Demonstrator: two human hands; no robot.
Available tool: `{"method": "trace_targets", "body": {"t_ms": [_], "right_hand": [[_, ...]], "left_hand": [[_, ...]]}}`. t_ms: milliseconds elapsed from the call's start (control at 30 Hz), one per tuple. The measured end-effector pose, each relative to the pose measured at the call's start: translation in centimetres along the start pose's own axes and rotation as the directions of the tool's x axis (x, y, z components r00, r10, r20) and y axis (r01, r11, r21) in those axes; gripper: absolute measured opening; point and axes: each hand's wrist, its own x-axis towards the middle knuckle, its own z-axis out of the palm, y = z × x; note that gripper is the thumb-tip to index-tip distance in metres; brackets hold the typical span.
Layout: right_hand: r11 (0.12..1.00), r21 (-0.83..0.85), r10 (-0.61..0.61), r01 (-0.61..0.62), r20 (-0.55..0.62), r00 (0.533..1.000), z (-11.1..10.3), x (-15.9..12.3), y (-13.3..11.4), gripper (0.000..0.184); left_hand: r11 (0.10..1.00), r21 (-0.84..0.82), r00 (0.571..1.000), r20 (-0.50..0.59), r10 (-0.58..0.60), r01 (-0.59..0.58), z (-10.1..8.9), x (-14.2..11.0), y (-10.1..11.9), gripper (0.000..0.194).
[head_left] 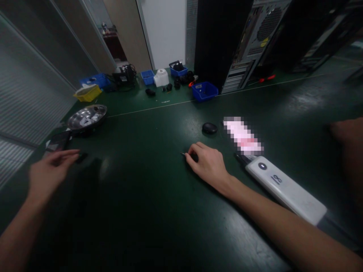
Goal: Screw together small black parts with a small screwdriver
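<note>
My left hand (49, 173) is raised at the left with thumb and fingertips pinched together. Something small and dark is at its fingertips; I cannot make out whether it is an object or shadow. Low over the green table (136, 189), my right hand (208, 164) is closed, thumb against curled fingers. A thin, pale metal-like tip (183, 153) pokes out from that pinch; the rest of it is hidden in the hand. Just beyond the right hand lies a black computer mouse (209, 128). A white oblong device (286, 189) marked 18 lies right of my right forearm.
A metal bowl (87, 117) holding pale pieces stands at the left, near a dark phone-like slab (58, 141). Along the back are a yellow bin (87, 93), a blue bin (204, 92) and a computer case (255, 41). Another person's hand (347, 130) shows at the right edge.
</note>
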Motion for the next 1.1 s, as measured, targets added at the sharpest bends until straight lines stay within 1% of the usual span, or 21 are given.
{"method": "trace_targets", "body": {"t_ms": [33,67,100,133,167,200,233,267,333,367,400,467,533,600,700,800,833,867,900,1000,1100], "right_hand": [[1.000,-0.002,0.001,-0.001,0.001,1.000,0.0,0.0,0.0,0.019],[1.000,-0.006,0.002,-0.002,0.004,1.000,0.0,0.0,0.0,0.019],[1.000,-0.010,0.003,-0.003,0.008,1.000,0.0,0.0,0.0,0.019],[1.000,-0.015,0.004,-0.004,0.012,1.000,0.0,0.1,0.0,0.020],[1.000,-0.019,0.004,-0.003,0.015,1.000,0.0,0.1,0.0,0.020],[1.000,-0.024,0.004,-0.003,0.016,1.000,0.0,0.1,0.0,0.020],[1.000,-0.030,0.006,-0.005,0.013,1.000,0.0,0.1,-0.1,0.020],[0.999,-0.039,0.008,-0.007,0.009,1.000,-0.1,0.1,-0.1,0.020],[0.998,-0.057,0.017,-0.017,0.002,1.000,-0.1,0.1,-0.3,0.020],[0.998,-0.063,0.021,-0.021,0.001,1.000,-0.1,0.1,-0.3,0.020],[0.997,-0.067,0.024,-0.023,0.001,1.000,-0.1,0.1,-0.4,0.020],[0.998,-0.065,0.023,-0.022,0.004,1.000,0.0,0.1,-0.4,0.021],[0.998,-0.057,0.022,-0.022,0.003,1.000,0.0,0.1,-0.4,0.021],[0.999,-0.045,0.028,-0.028,0.003,1.000,0.0,0.1,-0.5,0.021],[0.999,-0.022,0.031,-0.031,0.000,1.000,-0.1,0.0,-0.7,0.021],[1.000,0.004,0.020,-0.020,-0.007,1.000,-0.2,-0.1,-0.9,0.020],[1.000,0.013,0.013,-0.013,-0.007,1.000,-0.2,-0.2,-1.0,0.020],[1.000,0.020,0.004,-0.004,-0.007,1.000,-0.2,-0.2,-1.0,0.020],[1.000,0.026,-0.005,0.005,-0.005,1.000,-0.2,-0.3,-1.1,0.020],[0.999,0.030,-0.034,0.033,0.017,0.999,-0.1,-0.3,-1.1,0.020],[0.998,0.024,-0.051,0.050,0.042,0.998,0.0,-0.3,-1.0,0.020]], "left_hand": [[0.995,-0.101,0.997,0.071,-0.018,0.025,0.1,-0.1,2.9,0.053],[0.979,-0.201,0.991,0.133,-0.006,0.033,0.2,-0.3,6.0,0.048],[0.952,-0.306,0.989,0.147,0.017,0.029,0.5,-0.6,9.2,0.042],[0.915,-0.403,0.977,0.186,0.102,-0.019,1.0,-1.0,12.2,0.037],[0.871,-0.483,0.959,0.196,0.204,-0.086,1.6,-1.5,15.1,0.033],[0.823,-0.548,0.932,0.200,0.302,-0.149,2.4,-2.0,17.7,0.030],[0.774,-0.599,0.893,0.209,0.398,-0.205,3.3,-2.6,19.9,0.027],[0.728,-0.639,0.855,0.208,0.475,-0.249,4.2,-3.1,21.7,0.024],[0.651,-0.702,0.781,0.220,0.584,-0.288,5.9,-3.9,24.0,0.020],[0.631,-0.721,0.761,0.229,0.607,-0.286,6.6,-4.2,24.6,0.019],[0.625,-0.730,0.753,0.241,0.612,-0.274,7.2,-4.3,24.8,0.018],[0.641,-0.729,0.767,0.263,0.585,-0.240,7.8,-4.4,24.7,0.019],[0.651,-0.728,0.780,0.274,0.563,-0.215,7.9,-4.3,24.3,0.019],[0.628,-0.749,0.774,0.265,0.575,-0.211,7.8,-4.2,24.0,0.020],[0.600,-0.764,0.745,0.255,0.617,-0.236,7.8,-4.1,23.9,0.021],[0.588,-0.750,0.690,0.252,0.678,-0.304,7.9,-4.1,23.8,0.024],[0.583,-0.743,0.678,0.244,0.693,-0.329,8.0,-4.1,23.7,0.025],[0.580,-0.735,0.676,0.230,0.700,-0.350,8.0,-4.1,23.6,0.025],[0.584,-0.725,0.684,0.216,0.697,-0.366,8.1,-4.1,23.5,0.023],[0.604,-0.695,0.720,0.178,0.670,-0.391,8.2,-4.1,23.4,0.022],[0.610,-0.682,0.723,0.172,0.669,-0.403,8.2,-4.3,23.4,0.022]]}}
